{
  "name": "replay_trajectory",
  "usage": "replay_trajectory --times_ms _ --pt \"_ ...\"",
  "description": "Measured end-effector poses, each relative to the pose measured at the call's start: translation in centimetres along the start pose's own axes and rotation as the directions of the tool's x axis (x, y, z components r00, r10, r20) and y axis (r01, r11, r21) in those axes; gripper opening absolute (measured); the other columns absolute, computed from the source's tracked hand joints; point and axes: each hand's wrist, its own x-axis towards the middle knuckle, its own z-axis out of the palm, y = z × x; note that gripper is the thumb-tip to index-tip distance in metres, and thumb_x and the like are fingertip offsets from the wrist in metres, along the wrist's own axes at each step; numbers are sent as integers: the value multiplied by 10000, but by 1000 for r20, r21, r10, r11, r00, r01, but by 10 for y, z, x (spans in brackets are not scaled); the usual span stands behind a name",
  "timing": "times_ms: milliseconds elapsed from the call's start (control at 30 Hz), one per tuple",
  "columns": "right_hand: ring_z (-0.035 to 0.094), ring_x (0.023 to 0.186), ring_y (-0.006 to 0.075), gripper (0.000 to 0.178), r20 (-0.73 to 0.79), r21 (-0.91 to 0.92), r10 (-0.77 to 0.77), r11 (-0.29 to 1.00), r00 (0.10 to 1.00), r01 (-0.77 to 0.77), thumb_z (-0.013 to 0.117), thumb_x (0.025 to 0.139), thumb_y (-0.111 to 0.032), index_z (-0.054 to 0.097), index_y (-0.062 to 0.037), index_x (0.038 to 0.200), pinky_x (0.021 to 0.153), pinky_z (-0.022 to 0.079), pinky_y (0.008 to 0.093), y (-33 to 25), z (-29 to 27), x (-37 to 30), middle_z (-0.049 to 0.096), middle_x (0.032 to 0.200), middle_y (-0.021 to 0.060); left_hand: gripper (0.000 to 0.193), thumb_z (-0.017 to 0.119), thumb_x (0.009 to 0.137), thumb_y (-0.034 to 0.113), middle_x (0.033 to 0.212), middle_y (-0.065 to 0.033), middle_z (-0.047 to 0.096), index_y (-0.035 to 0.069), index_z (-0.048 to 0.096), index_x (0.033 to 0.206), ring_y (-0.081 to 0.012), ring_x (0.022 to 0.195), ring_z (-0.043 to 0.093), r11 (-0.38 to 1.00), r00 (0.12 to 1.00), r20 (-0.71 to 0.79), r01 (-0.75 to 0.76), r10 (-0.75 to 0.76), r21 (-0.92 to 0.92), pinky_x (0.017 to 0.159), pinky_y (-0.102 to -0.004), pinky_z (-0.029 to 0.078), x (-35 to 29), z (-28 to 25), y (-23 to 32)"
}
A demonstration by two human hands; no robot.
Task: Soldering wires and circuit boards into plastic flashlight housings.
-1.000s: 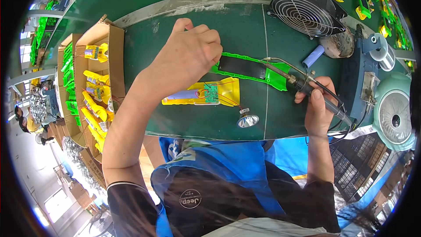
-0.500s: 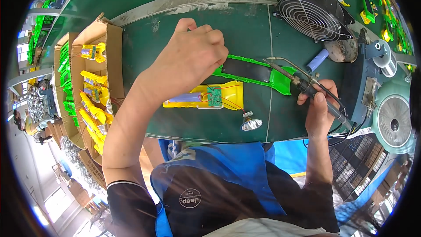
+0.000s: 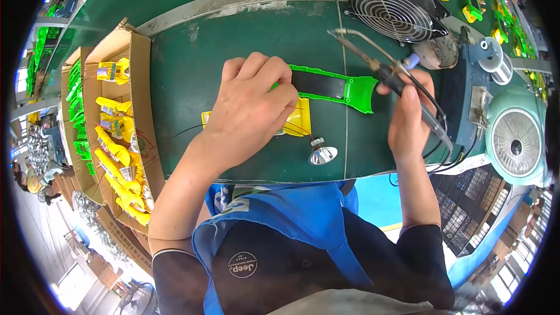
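- The step in hand looks like soldering: wires get joined to a small toy part on the green table (image 3: pixel 175 81).
- The left hand (image 3: pixel 251 111), in the middle of the frame, is curled down over a yellow plastic part (image 3: pixel 298 121). Its fingers press on the part and on thin wires there. I cannot tell just what the fingertips pinch, because the hand hides them.
- The right hand (image 3: pixel 408 116), at the right of the middle, is closed around the handle of a soldering iron (image 3: pixel 385 73). The iron's tip is lifted up, pointing to the upper middle, apart from the yellow part.
- A green and black plastic piece (image 3: pixel 335 86) lies between the two hands, touching the left fingers.
- A small shiny reflector cup (image 3: pixel 322 153) sits just below the yellow part, joined to it by thin wires.
- I think the next move needs the hot tip brought down gently onto the wire joint, while the left hand keeps the part from sliding.
- An open cardboard box (image 3: pixel 137 64) at the left of the frame holds more yellow parts in a row.
- A black fan (image 3: pixel 396 3) stands at the upper right.
- A spool of solder wire (image 3: pixel 496 58) sits at the far right, above a round pale green machine (image 3: pixel 516 143).
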Motion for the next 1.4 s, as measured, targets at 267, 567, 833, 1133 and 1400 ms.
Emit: replay_trajectory --times_ms 267,567,833,1133,1400 --pt "538 911 196 313 45 163 172 971 984 -177 503 964 -292 466 -18 1111 971 386 400 10 40 -20 573 972 122 133 685 711 37 788 -41 587 85 613 813 -238 781 570 990 964 -256 42 -76 -138 763 -353 408 -4 29 29" --pt "623 790 219 268 138 265 274 916 952 -302 564 916 -215 499 18 1032 807 503 359 0 -26 -10 622 884 159 88 598 687 60 754 -64 552 79 581 771 -234 753 559 989 995 -69 82 -73 126 718 -346 429 7 29 27" --pt "620 660 95 175 297 -193 438 898 848 -396 645 844 -107 565 29 919 627 490 227 -26 -40 19 644 772 75 51 596 694 60 712 -67 566 76 587 741 -220 743 573 978 985 139 71 -99 195 706 -330 427 23 24 30" --pt "606 657 87 195 319 -253 488 870 813 -423 673 825 -104 562 19 926 612 492 224 -27 -36 28 628 782 51 62 603 778 74 688 -65 548 64 585 719 -251 702 556 984 985 89 137 -147 115 682 -367 416 24 27 28" --pt "615 669 92 173 361 -340 443 882 821 -326 676 814 -81 568 26 897 665 509 230 -32 -37 29 634 758 60 73 625 757 68 683 -67 538 65 572 707 -251 692 553 977 983 106 134 -152 164 673 -364 414 26 26 32"
